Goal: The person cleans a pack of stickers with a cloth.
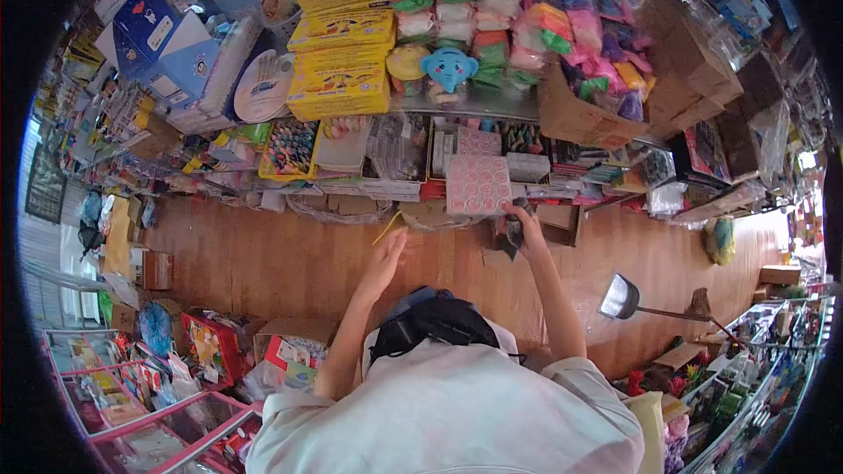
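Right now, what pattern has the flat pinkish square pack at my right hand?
The flat pinkish square pack shows rows of circles, best in head view.

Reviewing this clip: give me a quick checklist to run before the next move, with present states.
1. Right hand on the pink pack: ok, at its lower right corner.
2. Left hand clear of the pink pack: ok, apart from it.
3. Yellow strip gripped by the left hand: cannot tell; it shows by the fingertips.
4. Dark item free of the right hand: cannot tell.
5. Floor unobstructed: not ok, dustpan at right.
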Available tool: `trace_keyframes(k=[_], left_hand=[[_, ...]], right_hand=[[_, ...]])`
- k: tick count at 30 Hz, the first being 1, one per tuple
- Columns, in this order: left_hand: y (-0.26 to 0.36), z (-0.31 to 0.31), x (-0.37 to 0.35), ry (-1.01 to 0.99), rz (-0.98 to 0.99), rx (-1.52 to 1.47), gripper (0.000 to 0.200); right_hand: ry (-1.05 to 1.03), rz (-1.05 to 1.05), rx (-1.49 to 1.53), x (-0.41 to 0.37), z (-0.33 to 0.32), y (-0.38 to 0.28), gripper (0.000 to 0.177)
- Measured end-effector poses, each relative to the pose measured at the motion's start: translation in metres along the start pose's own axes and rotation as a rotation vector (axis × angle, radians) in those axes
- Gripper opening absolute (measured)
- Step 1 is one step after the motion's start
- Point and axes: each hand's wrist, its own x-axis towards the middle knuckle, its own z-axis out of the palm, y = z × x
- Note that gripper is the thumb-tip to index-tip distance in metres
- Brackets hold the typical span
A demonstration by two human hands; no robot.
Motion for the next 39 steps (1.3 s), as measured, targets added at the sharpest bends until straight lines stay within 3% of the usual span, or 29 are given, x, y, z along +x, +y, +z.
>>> trace_keyframes(k=[4,6,9,15,18,21,23,24,26,30,32,33,35,39], left_hand=[[-0.036,-0.028,-0.020,0.104,-0.163,0.056,0.053],[-0.058,-0.039,-0.029,0.146,-0.086,0.210,0.048],[-0.032,-0.036,-0.051,0.132,-0.230,0.103,0.043],[-0.056,-0.042,-0.068,0.150,-0.249,0.040,0.037],[-0.066,-0.041,-0.067,0.145,-0.253,0.041,0.038],[-0.058,-0.038,-0.064,0.108,-0.249,0.060,0.039],[-0.046,-0.034,-0.057,0.090,-0.247,0.081,0.040],[-0.043,-0.033,-0.054,0.075,-0.243,0.102,0.041],[-0.052,-0.033,-0.047,0.068,-0.223,0.093,0.042],[-0.059,-0.033,-0.040,0.033,-0.195,0.107,0.043],[-0.055,-0.030,-0.041,0.038,-0.190,0.106,0.043],[-0.052,-0.028,-0.041,0.047,-0.186,0.103,0.042],[-0.050,-0.025,-0.045,0.041,-0.208,0.110,0.042],[-0.064,-0.026,-0.056,0.017,-0.169,0.121,0.043]], right_hand=[[0.053,-0.006,-0.023,0.077,-0.015,0.004,0.019],[0.078,0.033,-0.026,0.106,-0.022,0.009,0.018],[-0.023,0.141,-0.008,0.142,-0.042,0.020,0.015],[0.065,0.155,-0.014,0.169,-0.046,0.028,0.011],[-0.049,0.218,0.228,0.205,-0.074,0.052,0.010],[0.030,0.168,0.299,0.208,-0.069,0.058,0.011],[0.398,0.079,0.367,0.188,-0.034,0.047,0.015],[0.401,0.078,0.367,0.194,-0.043,0.055,0.015],[0.165,0.050,0.374,0.223,-0.080,0.087,0.015],[0.287,0.020,0.342,0.230,-0.079,0.088,0.018],[0.284,0.000,-0.458,0.251,-0.107,0.102,0.016],[0.290,-0.001,-0.454,0.247,-0.102,0.100,0.016],[0.219,0.020,0.423,0.228,-0.075,0.088,0.021],[0.321,0.047,0.085,0.174,-0.049,0.050,0.035]])
